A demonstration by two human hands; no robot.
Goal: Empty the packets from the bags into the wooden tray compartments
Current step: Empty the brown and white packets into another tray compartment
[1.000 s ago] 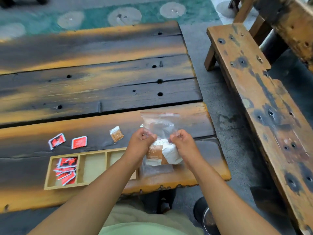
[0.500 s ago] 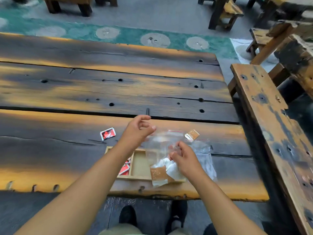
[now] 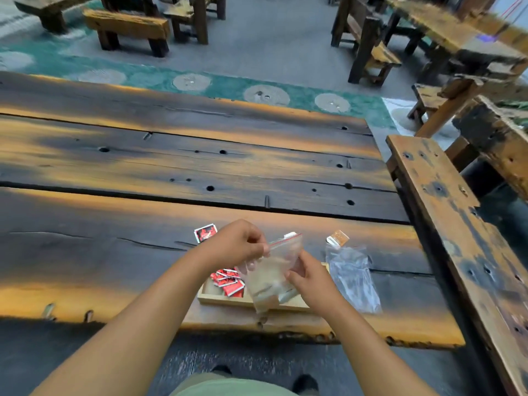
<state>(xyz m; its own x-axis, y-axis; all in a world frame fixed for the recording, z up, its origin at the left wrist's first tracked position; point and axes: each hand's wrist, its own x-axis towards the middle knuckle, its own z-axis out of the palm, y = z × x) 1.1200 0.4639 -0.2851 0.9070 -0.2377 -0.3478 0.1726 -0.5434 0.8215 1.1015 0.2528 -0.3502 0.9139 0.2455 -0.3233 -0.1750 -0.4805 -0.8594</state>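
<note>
I hold a clear zip bag [image 3: 271,275] with a red seal strip above the wooden tray [image 3: 225,300]. My left hand [image 3: 235,247] pinches the bag's top edge at the seal. My right hand [image 3: 310,277] grips the bag's right side lower down. Pale packets show through the plastic near the bag's bottom. Several red packets [image 3: 227,280] lie in the tray's left compartment. The bag and my hands hide the tray's other compartments.
A second clear bag [image 3: 353,277] lies flat right of the tray. One brown packet [image 3: 338,238] and one red packet [image 3: 205,232] lie loose on the dark plank table [image 3: 143,252]. A wooden bench [image 3: 445,212] runs along the right.
My left hand, free above the tray half a second ago, now pinches the bag's seal. The bag is turned more upright. The camera has tilted up, showing more of the room.
</note>
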